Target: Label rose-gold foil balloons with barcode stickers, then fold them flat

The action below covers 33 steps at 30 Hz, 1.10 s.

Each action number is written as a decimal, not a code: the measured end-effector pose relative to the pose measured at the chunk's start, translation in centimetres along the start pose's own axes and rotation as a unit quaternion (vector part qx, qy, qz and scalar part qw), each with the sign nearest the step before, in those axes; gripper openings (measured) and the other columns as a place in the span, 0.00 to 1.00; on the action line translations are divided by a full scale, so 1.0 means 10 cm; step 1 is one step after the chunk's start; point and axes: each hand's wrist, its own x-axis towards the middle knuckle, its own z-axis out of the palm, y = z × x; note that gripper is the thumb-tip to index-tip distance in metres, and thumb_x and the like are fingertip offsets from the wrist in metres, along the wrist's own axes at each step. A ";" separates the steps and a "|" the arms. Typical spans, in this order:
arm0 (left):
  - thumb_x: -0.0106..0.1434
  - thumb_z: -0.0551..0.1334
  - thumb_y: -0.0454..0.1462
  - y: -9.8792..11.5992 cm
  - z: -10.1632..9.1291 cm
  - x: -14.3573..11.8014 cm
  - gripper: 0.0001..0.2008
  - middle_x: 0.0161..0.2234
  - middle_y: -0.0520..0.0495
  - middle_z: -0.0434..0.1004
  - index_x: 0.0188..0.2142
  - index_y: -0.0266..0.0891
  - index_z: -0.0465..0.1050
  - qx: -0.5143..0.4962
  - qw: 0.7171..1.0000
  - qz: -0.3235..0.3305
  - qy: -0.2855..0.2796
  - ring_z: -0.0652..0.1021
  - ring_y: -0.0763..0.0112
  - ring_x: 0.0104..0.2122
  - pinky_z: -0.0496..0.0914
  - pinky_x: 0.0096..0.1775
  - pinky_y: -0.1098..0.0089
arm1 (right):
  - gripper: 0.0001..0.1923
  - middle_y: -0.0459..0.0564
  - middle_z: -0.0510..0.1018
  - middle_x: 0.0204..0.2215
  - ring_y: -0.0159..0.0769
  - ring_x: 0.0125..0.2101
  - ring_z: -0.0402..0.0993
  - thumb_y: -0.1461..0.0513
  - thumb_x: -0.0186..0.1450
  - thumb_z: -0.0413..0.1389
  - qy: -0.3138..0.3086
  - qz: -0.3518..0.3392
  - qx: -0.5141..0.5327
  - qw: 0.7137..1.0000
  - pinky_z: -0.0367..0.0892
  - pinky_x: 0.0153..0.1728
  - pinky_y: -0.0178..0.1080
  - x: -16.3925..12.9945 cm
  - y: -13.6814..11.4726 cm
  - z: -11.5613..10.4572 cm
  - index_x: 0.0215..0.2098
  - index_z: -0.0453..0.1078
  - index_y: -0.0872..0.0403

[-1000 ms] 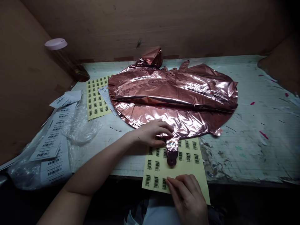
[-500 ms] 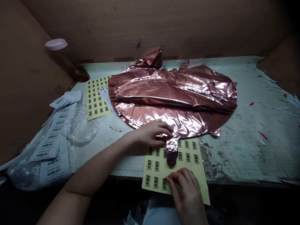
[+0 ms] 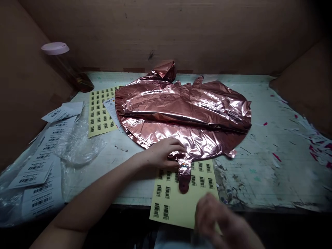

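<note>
A flattened rose-gold foil balloon point(image 3: 181, 110) lies creased across the table, its filling tail point(image 3: 184, 178) pointing toward me. My left hand point(image 3: 167, 152) rests on the balloon's near edge, with curved fingers and thumb gripping at the tail's base. Under the tail, a yellow sheet of barcode stickers point(image 3: 178, 211) overhangs the table's front edge; its lower right part is bare. My right hand point(image 3: 218, 218) is over the sheet's right side, smeared by motion, fingers curled in a pinch. The sticker gone from the sheet cannot be made out in the blur.
Left of the balloon lie another yellow sticker sheet point(image 3: 100, 110) and a white card point(image 3: 111, 107). Printed white label strips point(image 3: 46, 148) and crumpled clear plastic point(image 3: 80, 145) cover the left side. A lidded bottle point(image 3: 68, 65) stands in the corner. Paper scraps point(image 3: 319, 145) litter the right.
A barcode sticker has come off the sheet's bottom row. My right hand has moved right and toward me. My left hand stays on the balloon as the view shifts slightly.
</note>
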 end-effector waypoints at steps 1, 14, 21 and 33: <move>0.58 0.69 0.42 0.01 0.01 0.00 0.25 0.52 0.40 0.70 0.54 0.39 0.69 0.024 0.999 -0.031 0.014 0.70 0.56 0.51 0.67 0.51 0.58 | 0.06 0.49 0.73 0.29 0.38 0.31 0.73 0.56 0.71 0.50 0.002 0.012 0.020 1.000 0.73 0.32 0.41 0.20 0.05 -0.10 0.37 0.65 0.48; 0.51 0.73 0.46 0.00 0.06 -0.01 0.40 0.54 0.40 0.64 0.59 0.42 0.59 0.073 0.993 -0.093 0.021 0.65 0.52 0.53 0.65 0.53 0.53 | 0.14 0.44 0.70 0.33 0.33 0.35 0.68 0.57 0.63 0.61 -0.008 0.104 0.215 0.971 0.69 0.36 0.37 1.26 0.70 -0.26 0.43 0.63 0.49; 0.53 0.72 0.46 0.00 0.09 -0.03 0.45 0.56 0.38 0.63 0.64 0.41 0.51 0.076 0.993 -0.090 0.024 0.64 0.50 0.54 0.64 0.54 0.51 | 0.08 0.49 0.70 0.36 0.38 0.36 0.70 0.60 0.66 0.56 0.050 0.063 0.014 0.997 0.71 0.36 0.42 1.26 0.73 -0.14 0.43 0.64 0.50; 0.61 0.65 0.49 -0.01 -0.04 -0.03 0.27 0.66 0.44 0.58 0.59 0.49 0.69 0.118 0.992 -0.017 -0.039 0.58 0.43 0.63 0.60 0.59 0.44 | 0.18 0.61 0.78 0.48 0.48 0.47 0.72 0.72 0.69 0.49 -0.048 -0.361 -0.412 0.835 0.73 0.43 0.49 0.80 0.58 -0.41 0.55 0.69 0.62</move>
